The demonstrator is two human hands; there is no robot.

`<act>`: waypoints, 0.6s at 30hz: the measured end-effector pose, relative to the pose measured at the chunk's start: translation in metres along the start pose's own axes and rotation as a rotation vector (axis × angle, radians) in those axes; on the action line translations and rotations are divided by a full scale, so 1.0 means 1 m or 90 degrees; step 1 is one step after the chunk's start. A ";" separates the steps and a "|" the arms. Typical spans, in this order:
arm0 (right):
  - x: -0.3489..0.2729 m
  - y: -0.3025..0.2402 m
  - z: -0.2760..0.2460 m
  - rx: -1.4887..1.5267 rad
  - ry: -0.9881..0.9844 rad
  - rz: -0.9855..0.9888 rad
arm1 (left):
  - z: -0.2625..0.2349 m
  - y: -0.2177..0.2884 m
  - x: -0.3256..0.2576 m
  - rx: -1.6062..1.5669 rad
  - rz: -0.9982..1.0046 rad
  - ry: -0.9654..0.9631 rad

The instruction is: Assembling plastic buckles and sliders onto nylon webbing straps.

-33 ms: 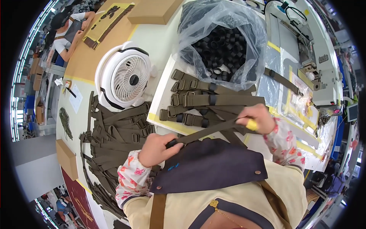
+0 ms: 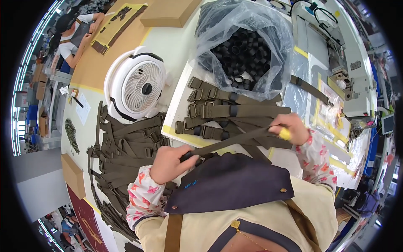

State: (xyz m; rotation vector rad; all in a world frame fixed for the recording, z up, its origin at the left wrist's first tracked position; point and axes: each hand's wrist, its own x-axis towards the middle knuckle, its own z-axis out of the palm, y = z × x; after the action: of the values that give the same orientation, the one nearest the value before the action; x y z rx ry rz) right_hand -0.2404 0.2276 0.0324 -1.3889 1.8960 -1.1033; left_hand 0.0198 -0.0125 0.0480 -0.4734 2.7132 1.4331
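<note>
An olive webbing strap [image 2: 235,141] is stretched between my two hands, just above my dark apron [image 2: 228,182]. My left hand [image 2: 172,163] is closed round its left end, where a black band [image 2: 185,156] shows by the thumb. Farther right, my right hand [image 2: 292,128] pinches the other end of the strap. A yellow wrap [image 2: 285,134] covers one of its fingers. Beyond the held strap, several olive straps with metal buckles [image 2: 208,110] and black bands lie side by side on the white table. Part of the left end is hidden by my fingers.
A clear plastic bag [image 2: 205,54] of black rings [image 2: 239,48] stands behind the straps. At left are a white fan [image 2: 145,86] and a large heap of olive straps [image 2: 126,147]. A sewing machine [image 2: 357,80] stands at right. Another person [image 2: 73,44] sits at far left.
My right hand has moved a little to the right with its end of the strap. My left hand has shifted very slightly left, still gripping the strap.
</note>
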 end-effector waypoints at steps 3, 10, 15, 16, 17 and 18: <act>-0.024 0.023 -0.032 -0.018 0.044 0.190 | 0.012 0.003 0.024 0.373 0.171 0.119; 0.031 0.012 -0.027 -0.148 0.140 0.042 | 0.097 -0.037 0.058 0.440 0.246 0.111; 0.121 0.059 0.033 -0.479 0.136 -0.047 | 0.104 -0.053 0.052 0.342 0.262 0.170; 0.133 0.072 0.036 -0.551 0.120 -0.011 | 0.105 -0.056 0.052 0.309 0.280 0.191; 0.144 0.082 0.040 -0.553 0.117 -0.019 | 0.104 -0.058 0.050 0.310 0.277 0.198; 0.152 0.087 0.044 -0.596 0.076 0.071 | 0.105 -0.058 0.044 0.279 0.285 0.235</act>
State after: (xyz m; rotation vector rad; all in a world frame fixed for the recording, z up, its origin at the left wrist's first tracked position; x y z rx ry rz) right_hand -0.2987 0.0827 -0.0582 -1.6386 2.6991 -0.1976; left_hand -0.0175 0.0308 -0.0666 -0.1106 3.4686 0.8031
